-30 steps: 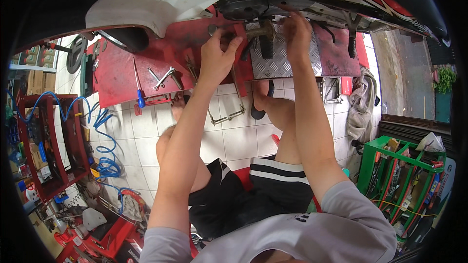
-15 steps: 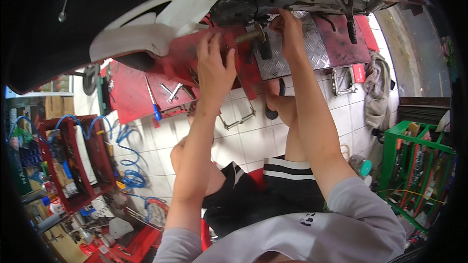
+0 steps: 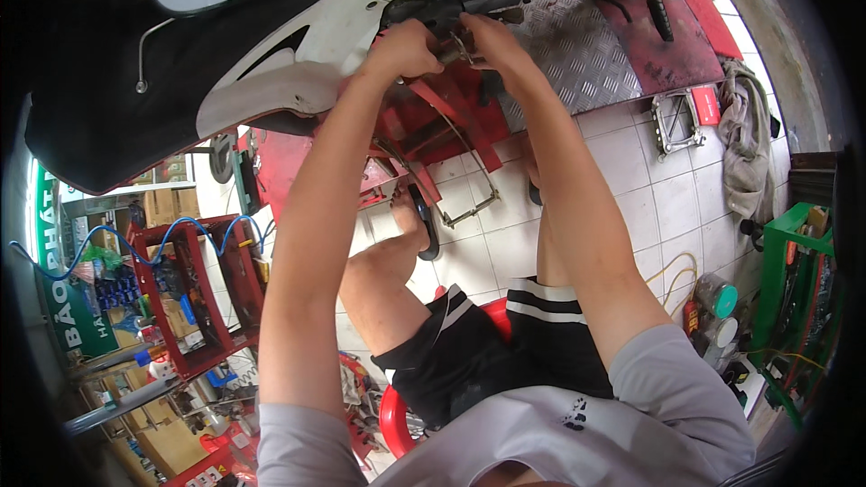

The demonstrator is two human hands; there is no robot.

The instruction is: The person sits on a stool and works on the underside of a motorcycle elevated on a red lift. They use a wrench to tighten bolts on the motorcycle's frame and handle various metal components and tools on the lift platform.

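Note:
Under the white-and-black motorbike (image 3: pixel 325 22), my left hand (image 3: pixel 406 52) is closed at the dark engine casing (image 3: pixel 424 11), its fingertips partly hidden. Close beside it, my right hand (image 3: pixel 490 47) has its fingers curled round a metal fitting (image 3: pixel 460 47) with a short cylinder, which sits between both hands. Below them are red steel arms (image 3: pixel 437 104) and a thin bent metal rod (image 3: pixel 474 209) on the red lift table (image 3: pixel 654 63). A chequered steel plate (image 3: pixel 573 54) lies to the right of my right hand.
A red tool cart (image 3: pixel 189 298) with a blue hose (image 3: pixel 117 236) stands at left. A green rack (image 3: pixel 785 280), jars (image 3: pixel 717 296) and a grey rag (image 3: pixel 744 144) are at right. My legs (image 3: pixel 388 302) are below, around a red seat (image 3: pixel 401 424). White tiles (image 3: pixel 613 171) form the floor.
My view has shifted, showing more of the bike's front. My left hand has moved up and rightward, fingers now curled. My right hand has moved leftward; the two hands are closer together.

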